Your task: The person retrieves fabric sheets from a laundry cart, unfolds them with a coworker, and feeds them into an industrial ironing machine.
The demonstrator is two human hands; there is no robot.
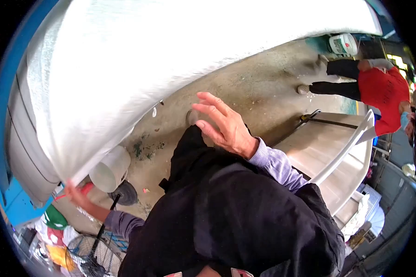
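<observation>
A large white sheet (162, 41) stretches across the top of the view, and its folds draw together to a point at the lower left. At that point my left hand (78, 196) is closed on the edge of the sheet; its fingers are small and slightly blurred. My right hand (226, 127) hovers over the floor in front of my dark clothing, apart from the sheet. Its fingers are spread and nothing is in them.
A translucent bucket (112, 170) and a round black base (126, 193) stand near my left arm. A wire-caged fan (94, 256) is at lower left. On the right are a pale cart (326, 152) with a white rail, a person in a red shirt (383, 92) and a white bucket (343, 44).
</observation>
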